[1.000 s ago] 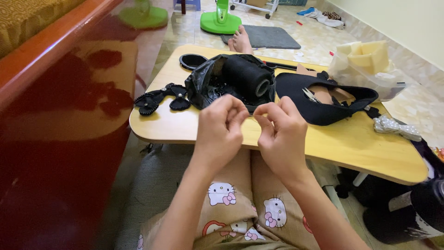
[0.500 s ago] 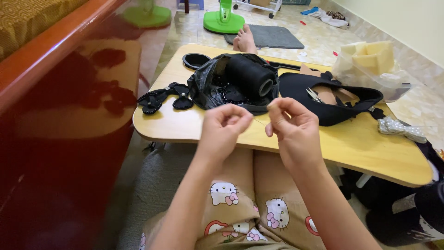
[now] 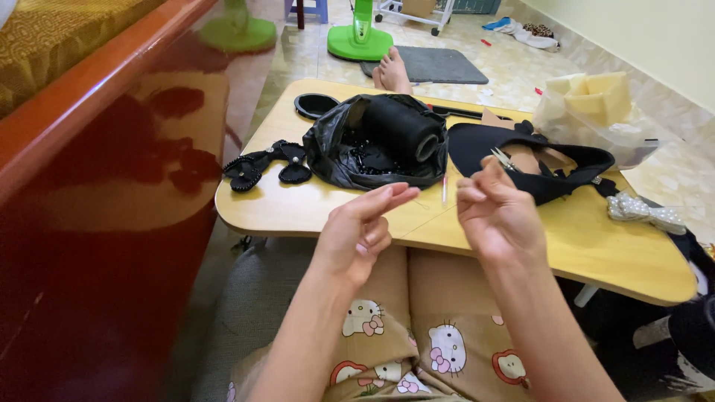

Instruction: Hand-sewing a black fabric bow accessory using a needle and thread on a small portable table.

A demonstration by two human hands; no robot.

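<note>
i see a red-brown wooden bed frame (image 3: 89, 119) filling the left side, its glossy side panel mirroring the things beside it. next to it stands the low, light wooden worktop (image 3: 521, 246), set over my lap, which is covered in cartoon-cat print trousers (image 3: 417, 350). on the far floor lie a grey mat (image 3: 439, 65) and the green base of a fan (image 3: 360, 41), and a bare foot (image 3: 392, 71) shows just past the worktop's far edge.

on the worktop, a crumpled black plastic bag (image 3: 350, 160) lies open with a large spool of black thread (image 3: 402, 126) resting in it on its side, small dark beads scattered around the spool. right of the bag sits a black fabric piece (image 3: 551, 167), curved like a shallow cup. a clear bag holding yellow foam blocks (image 3: 596, 104) is at the far right corner. black beaded bows (image 3: 268, 164) lie left of the plastic bag, and a grey dotted bow (image 3: 644, 212) sits near the right edge.

my left hand (image 3: 357, 231) hovers above the near edge with its grip spread, fingers out, holding nothing i can make out. my right hand (image 3: 495, 212), well apart from it, has its grip pressed together at thumb and forefinger; i cannot tell if thread is in the pinch. small silver snips (image 3: 503, 158) rest just beyond it.
</note>
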